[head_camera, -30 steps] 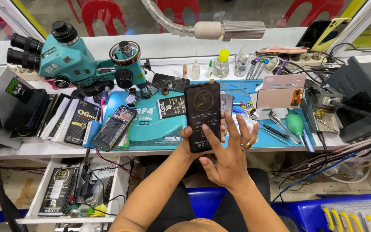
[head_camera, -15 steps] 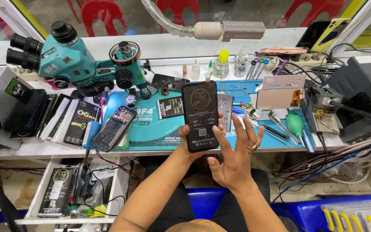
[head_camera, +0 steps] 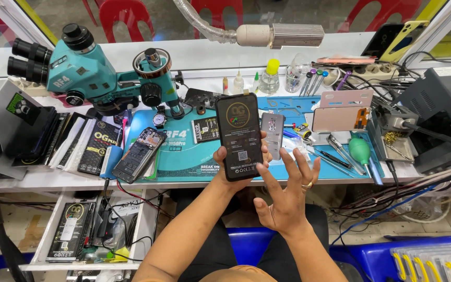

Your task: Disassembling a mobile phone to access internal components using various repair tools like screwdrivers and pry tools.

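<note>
Since 0.5 s ago the right hand (head_camera: pixel 287 201) has slid a bit lower and rt of the phone (head_camera: pixel 239 137), fingers spread wide, nothing in its grip; only the thumb tip sits at the phone's lower rt edge. Left hand (head_camera: pixel 230 162) hasn't shifted: grip closed round the phone's bottom end, thumb on the left side, fingers showing on the rt. Phone is upright, black, back facing the camera w/ a round gold emblem near the top, held above the front edge of the tabletop (head_camera: pixel 27 180), over the blue repair mat (head_camera: pixel 194 156). Gold ring (head_camera: pixel 307 184) on 1 finger of the right hand. Just behind the phone on the mat lies a small grey phone part (head_camera: pixel 273 134). Left of it, an opened phone (head_camera: pixel 139 154) lies tilted at the mat's left edge. Teal microscope (head_camera: pixel 87 73) stands at the back left. Teal dust-blower bulb (head_camera: pixel 360 150) lies on the mat to the rt, near tweezers and loose tools. An open drawer (head_camera: pixel 45 235) w/ boxes and cables hangs below the tabletop, left.
</note>
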